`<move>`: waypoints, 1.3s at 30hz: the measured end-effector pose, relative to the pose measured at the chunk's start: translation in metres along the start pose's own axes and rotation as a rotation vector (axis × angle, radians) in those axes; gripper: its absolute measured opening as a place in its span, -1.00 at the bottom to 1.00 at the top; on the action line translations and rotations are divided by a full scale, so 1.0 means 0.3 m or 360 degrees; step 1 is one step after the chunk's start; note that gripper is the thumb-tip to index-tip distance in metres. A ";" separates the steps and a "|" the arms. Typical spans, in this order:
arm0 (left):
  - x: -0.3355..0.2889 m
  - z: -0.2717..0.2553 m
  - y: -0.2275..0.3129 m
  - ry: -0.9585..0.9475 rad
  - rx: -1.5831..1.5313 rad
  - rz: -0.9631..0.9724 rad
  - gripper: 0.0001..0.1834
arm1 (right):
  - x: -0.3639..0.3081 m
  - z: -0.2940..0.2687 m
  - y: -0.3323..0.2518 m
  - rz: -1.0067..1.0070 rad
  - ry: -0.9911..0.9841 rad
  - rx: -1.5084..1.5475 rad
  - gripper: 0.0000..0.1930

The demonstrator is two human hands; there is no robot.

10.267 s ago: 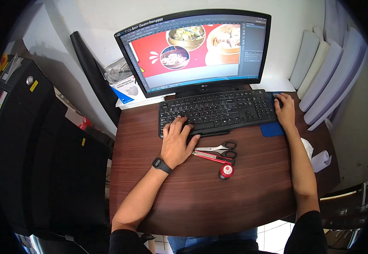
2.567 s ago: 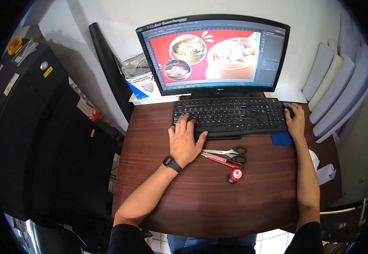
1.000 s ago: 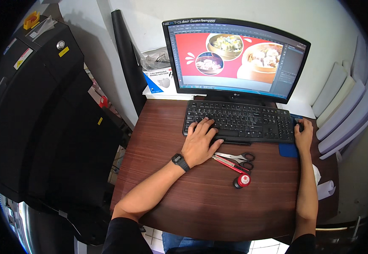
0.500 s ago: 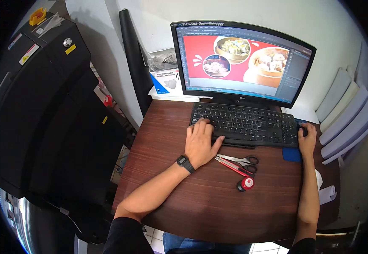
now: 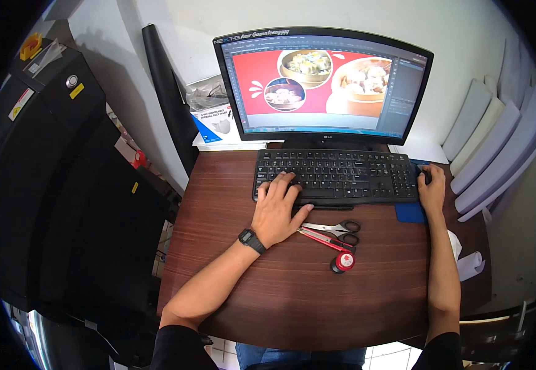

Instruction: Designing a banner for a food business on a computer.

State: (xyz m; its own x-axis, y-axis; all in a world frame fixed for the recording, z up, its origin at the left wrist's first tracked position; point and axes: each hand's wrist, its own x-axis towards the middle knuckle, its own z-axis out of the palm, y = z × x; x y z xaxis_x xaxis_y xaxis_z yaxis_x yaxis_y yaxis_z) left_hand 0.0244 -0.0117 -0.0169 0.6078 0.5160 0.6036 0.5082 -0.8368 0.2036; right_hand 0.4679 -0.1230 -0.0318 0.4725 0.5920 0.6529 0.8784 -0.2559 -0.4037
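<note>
My left hand (image 5: 275,213) rests its fingertips on the lower left keys of a black keyboard (image 5: 342,176), fingers apart and thumb stretched toward the near edge. A black watch (image 5: 252,241) is on that wrist. My right hand (image 5: 432,191) is curled over a dark computer mouse (image 5: 425,177) just right of the keyboard, which partly hides under the fingers. Part of a blue mouse pad (image 5: 410,212) shows below it. Behind the keyboard stands a monitor (image 5: 317,126) with pictures of dumplings in steamer baskets on red.
Near my left thumb lie scissors (image 5: 335,228), a red cutter knife (image 5: 323,238) and a small red-and-black round item (image 5: 345,261). Rolled sheets (image 5: 486,145) lean at the right. A face mask box (image 5: 217,125) stands left of the monitor. A large black machine (image 5: 64,185) borders the wooden desk (image 5: 305,302).
The whole view has shifted, so the desk and monitor sit further left in the picture. Both hands stay at the keyboard and mouse; the monitor picture looks the same.
</note>
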 end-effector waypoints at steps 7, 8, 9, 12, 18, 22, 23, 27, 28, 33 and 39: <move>0.009 0.004 0.009 0.0051 0.0086 -0.0312 -0.48 | 0.000 -0.008 -0.019 0.0015 0.0022 -0.0065 -0.75; 0.007 0.006 0.005 0.0061 0.0103 -0.0306 -0.48 | -0.001 -0.009 -0.027 0.0019 0.0023 -0.0066 -0.75; 0.007 0.006 0.006 0.0058 0.0103 -0.0302 -0.48 | -0.002 -0.009 -0.035 -0.0009 0.0031 -0.0075 -0.74; 0.008 0.006 0.007 0.0060 0.0135 -0.0317 -0.48 | -0.003 -0.008 -0.035 -0.0010 0.0036 -0.0066 -0.74; 0.007 0.003 0.010 0.0065 0.0178 -0.0302 -0.48 | -0.007 -0.001 -0.012 0.0023 0.0014 -0.0016 -0.72; 0.010 -0.004 0.011 0.0041 0.0106 -0.0320 -0.49 | -0.003 -0.001 -0.003 0.0028 -0.0031 -0.0020 -0.71; 0.011 -0.006 0.011 0.0014 0.0056 -0.0354 -0.50 | -0.004 -0.001 -0.003 0.0027 -0.0031 -0.0020 -0.71; 0.006 -0.004 0.005 -0.0078 -0.0025 -0.0278 -0.52 | -0.005 0.000 -0.010 0.0022 -0.0024 -0.0006 -0.71; 0.005 -0.004 0.005 -0.0052 -0.0022 -0.0152 -0.53 | -0.004 0.000 -0.012 0.0022 -0.0025 -0.0005 -0.72; 0.005 -0.002 0.003 -0.0074 0.0002 0.0016 -0.53 | -0.005 0.005 -0.001 0.0015 -0.0018 -0.0009 -0.72; -0.001 0.010 -0.006 -0.0084 -0.0022 0.0001 -0.54 | -0.004 0.005 0.001 0.0012 -0.0011 -0.0019 -0.73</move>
State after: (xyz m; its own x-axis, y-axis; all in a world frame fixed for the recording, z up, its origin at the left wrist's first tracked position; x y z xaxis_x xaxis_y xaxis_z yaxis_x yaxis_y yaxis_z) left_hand 0.0251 -0.0098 -0.0196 0.6397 0.5242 0.5622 0.4996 -0.8394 0.2142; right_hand 0.4673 -0.1227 -0.0337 0.4785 0.5956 0.6452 0.8757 -0.2694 -0.4008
